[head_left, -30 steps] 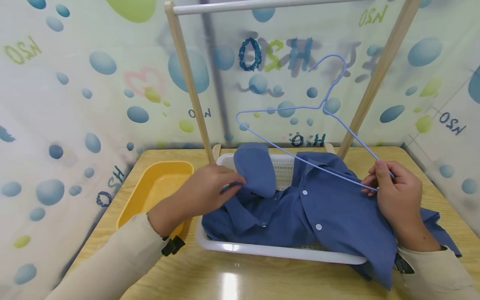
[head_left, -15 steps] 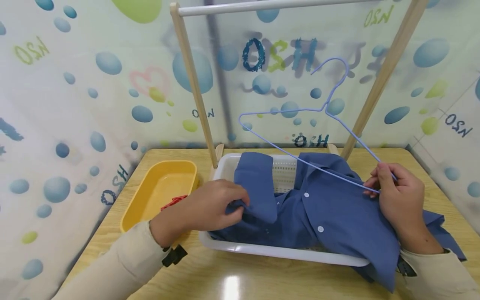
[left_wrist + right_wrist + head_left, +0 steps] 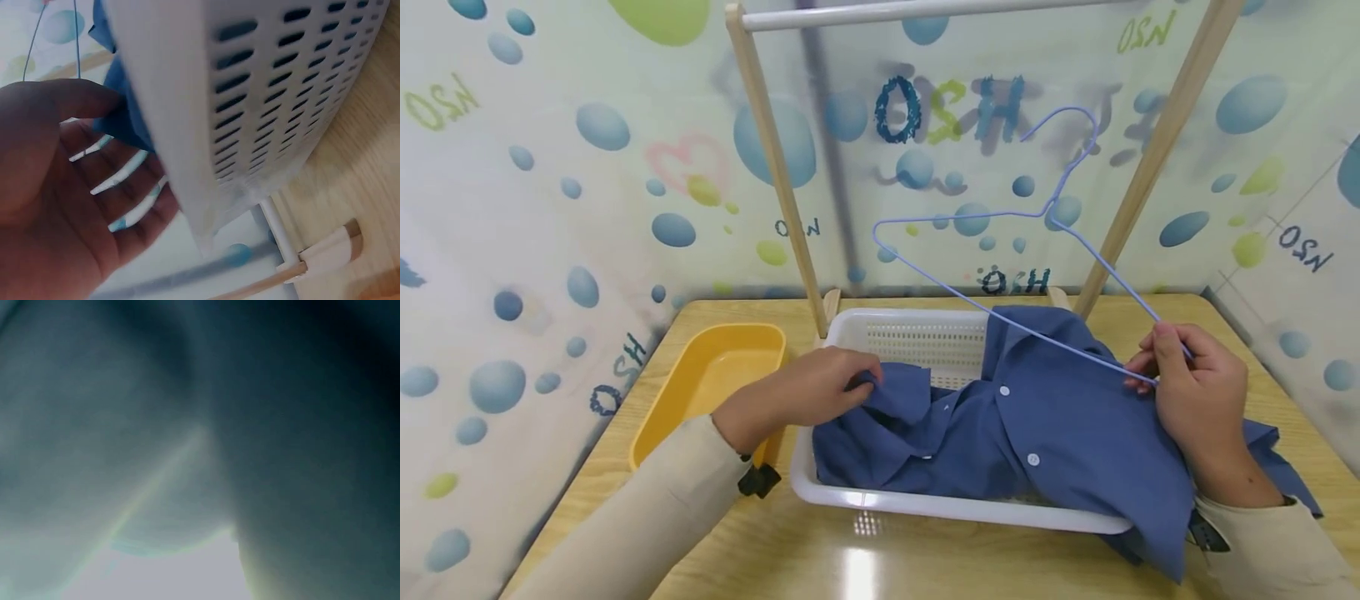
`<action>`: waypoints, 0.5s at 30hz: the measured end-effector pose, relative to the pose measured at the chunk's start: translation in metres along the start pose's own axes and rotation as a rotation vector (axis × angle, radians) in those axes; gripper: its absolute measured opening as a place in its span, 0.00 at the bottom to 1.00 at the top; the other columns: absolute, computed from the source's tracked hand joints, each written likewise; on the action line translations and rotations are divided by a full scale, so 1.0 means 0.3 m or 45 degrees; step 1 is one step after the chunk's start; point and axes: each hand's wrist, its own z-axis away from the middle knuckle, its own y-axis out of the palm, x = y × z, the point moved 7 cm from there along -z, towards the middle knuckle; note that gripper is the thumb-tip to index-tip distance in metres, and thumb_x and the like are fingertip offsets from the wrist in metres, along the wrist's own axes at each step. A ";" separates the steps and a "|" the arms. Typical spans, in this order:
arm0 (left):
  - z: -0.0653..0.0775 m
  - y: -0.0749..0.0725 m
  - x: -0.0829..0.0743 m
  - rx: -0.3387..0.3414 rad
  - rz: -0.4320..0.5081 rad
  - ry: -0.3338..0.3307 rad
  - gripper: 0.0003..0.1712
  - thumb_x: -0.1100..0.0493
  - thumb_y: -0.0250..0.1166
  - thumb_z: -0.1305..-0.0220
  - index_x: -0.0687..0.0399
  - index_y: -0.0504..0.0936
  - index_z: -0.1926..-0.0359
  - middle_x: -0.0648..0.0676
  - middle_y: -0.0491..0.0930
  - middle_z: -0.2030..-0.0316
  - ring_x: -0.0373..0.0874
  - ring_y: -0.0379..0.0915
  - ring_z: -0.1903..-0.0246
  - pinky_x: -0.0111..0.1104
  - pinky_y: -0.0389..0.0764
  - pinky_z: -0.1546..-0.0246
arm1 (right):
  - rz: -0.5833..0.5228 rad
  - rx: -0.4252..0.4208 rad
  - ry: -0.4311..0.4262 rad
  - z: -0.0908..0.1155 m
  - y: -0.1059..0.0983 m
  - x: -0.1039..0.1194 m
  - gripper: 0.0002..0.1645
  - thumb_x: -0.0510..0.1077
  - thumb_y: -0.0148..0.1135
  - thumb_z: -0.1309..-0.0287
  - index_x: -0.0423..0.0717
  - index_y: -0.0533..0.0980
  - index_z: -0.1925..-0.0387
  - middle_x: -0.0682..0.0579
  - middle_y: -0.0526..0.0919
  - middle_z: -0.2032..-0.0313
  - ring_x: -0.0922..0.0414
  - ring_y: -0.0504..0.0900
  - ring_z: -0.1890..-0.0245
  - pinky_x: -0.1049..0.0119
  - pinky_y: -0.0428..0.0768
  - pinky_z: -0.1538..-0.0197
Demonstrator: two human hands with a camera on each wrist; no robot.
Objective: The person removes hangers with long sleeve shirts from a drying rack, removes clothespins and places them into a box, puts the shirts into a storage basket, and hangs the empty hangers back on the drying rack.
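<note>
A blue button-up shirt (image 3: 1075, 425) lies bunched in a white plastic basket (image 3: 955, 510), with its right part hanging over the front rim. At the basket's left end, my left hand (image 3: 820, 385) pinches a fold of the shirt between thumb and fingers. The left wrist view shows this blue cloth (image 3: 128, 115) at the thumb tip, beside the basket's slotted wall (image 3: 262, 94). My right hand (image 3: 1201, 392) grips one end of a thin blue wire hanger (image 3: 955, 217), whose hook points up. Dark, blurred cloth fills most of the right wrist view, and that hand is hidden there.
A yellow tray (image 3: 730, 367) stands left of the basket, partly behind my left forearm. Behind the basket rises a wooden rack (image 3: 778, 167) with a white crossbar (image 3: 925, 10). The wooden table (image 3: 760, 550) meets a patterned wall at the back.
A raised flap of the shirt by my left hand has come down into the basket, uncovering the back wall. My left hand shifted slightly. The right hand and hanger have hardly moved.
</note>
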 end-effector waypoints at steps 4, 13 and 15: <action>-0.028 0.004 0.002 0.069 -0.155 -0.067 0.09 0.58 0.59 0.28 0.51 0.81 0.51 0.49 0.83 0.58 0.40 0.75 0.65 0.35 0.79 0.60 | 0.006 -0.005 0.010 -0.003 -0.003 0.003 0.14 0.40 0.53 0.28 0.40 0.77 0.70 0.70 0.81 0.82 0.71 0.82 0.83 0.78 0.78 0.78; -0.060 -0.063 -0.100 0.036 -0.360 -0.053 0.14 0.50 0.58 0.26 0.48 0.81 0.46 0.52 0.82 0.54 0.46 0.79 0.58 0.41 0.81 0.55 | -0.019 -0.063 0.054 -0.016 -0.042 -0.007 0.14 0.41 0.54 0.28 0.41 0.77 0.71 0.67 0.81 0.83 0.70 0.82 0.83 0.78 0.78 0.78; -0.073 -0.071 -0.119 0.031 -0.387 -0.055 0.15 0.49 0.59 0.27 0.47 0.81 0.45 0.52 0.82 0.53 0.46 0.80 0.57 0.42 0.81 0.54 | -0.058 -0.078 0.056 -0.022 -0.052 -0.007 0.15 0.41 0.54 0.28 0.39 0.77 0.72 0.64 0.82 0.83 0.68 0.82 0.84 0.77 0.78 0.79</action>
